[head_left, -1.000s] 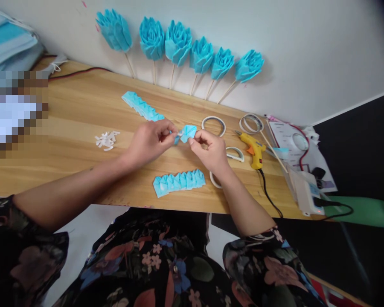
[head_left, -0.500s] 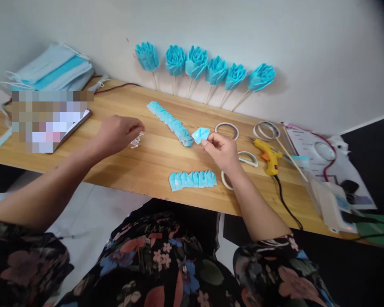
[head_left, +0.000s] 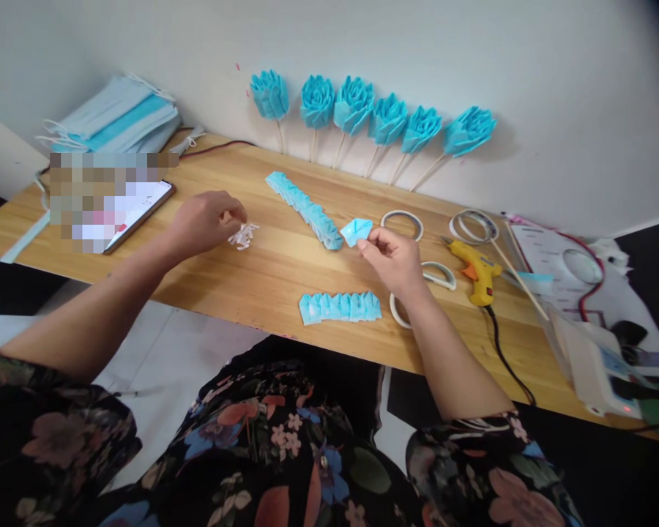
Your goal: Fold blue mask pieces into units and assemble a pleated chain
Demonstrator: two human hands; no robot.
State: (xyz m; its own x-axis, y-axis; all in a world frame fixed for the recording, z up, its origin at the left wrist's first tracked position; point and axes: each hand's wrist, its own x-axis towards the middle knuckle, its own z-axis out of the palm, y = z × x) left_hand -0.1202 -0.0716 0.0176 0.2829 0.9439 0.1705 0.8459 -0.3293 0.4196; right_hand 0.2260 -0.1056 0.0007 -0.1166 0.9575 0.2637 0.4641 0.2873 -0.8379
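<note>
The right hand is pinching a blue piece, while the left hand is hovering, curled, beside white strips, grip unclear.

ok so both bare forearms reach forward, left hand back-side up and curled, right hand pinching thumb-to-finger, well apart

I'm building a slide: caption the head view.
Right hand holding a folded blue piece, left hand near white scraps, six blue flowers by the wall.

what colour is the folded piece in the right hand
The folded piece is light blue, clearest in the head view.
</note>
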